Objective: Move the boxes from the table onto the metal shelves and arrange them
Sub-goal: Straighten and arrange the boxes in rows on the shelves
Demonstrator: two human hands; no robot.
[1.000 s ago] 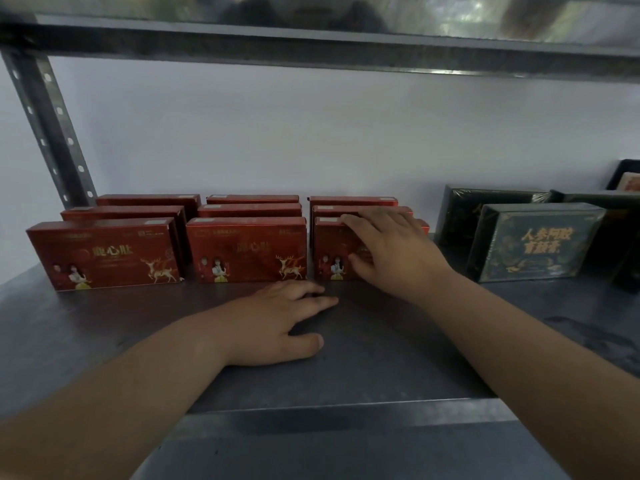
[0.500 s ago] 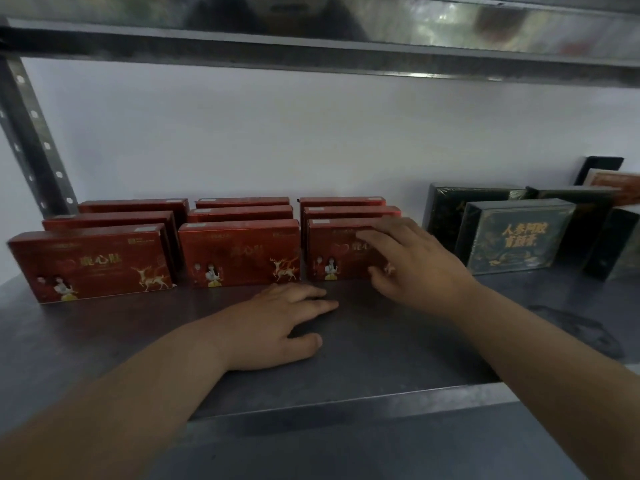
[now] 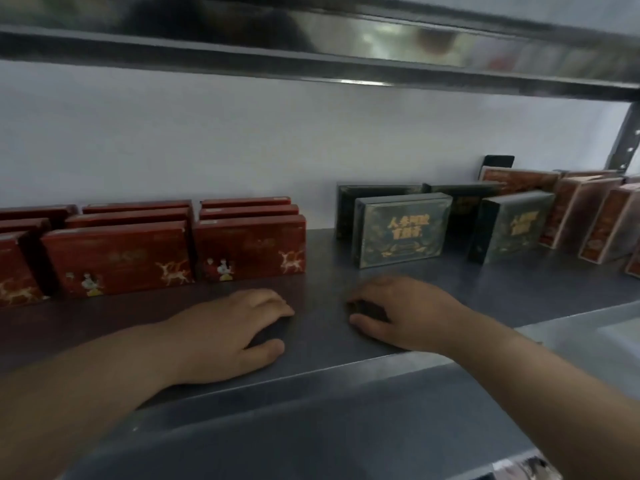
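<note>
The left hand (image 3: 239,329) lies palm down on the grey metal shelf (image 3: 322,258). Its fingers are loosely bent and close together, the thumb is out to the side, and it holds nothing. The right hand (image 3: 407,315) rests on the same shelf just to its right, with the fingers curled downward so the tips meet the metal and the thumb pointing toward the left hand; it too holds nothing. The two hands are near each other but apart. The red rectangular boxes printed with white deer (image 3: 249,251) stand upright on their long edges, in rows three deep, at the left of the shelf. The box at the right end of the front row stands just beyond the left fingertips (image 3: 280,303), not touching them, and to the left of the right hand. The dark green boxes with gold lettering (image 3: 401,228) stand upright farther back, beyond the right hand and clear of its fingers, two in front and two behind. At the far right stand blurred reddish-brown boxes (image 3: 581,209). A white wall (image 3: 242,133) backs the shelf. An upper metal shelf (image 3: 311,39) runs overhead and meets a perforated steel upright (image 3: 627,140) at the right.
</note>
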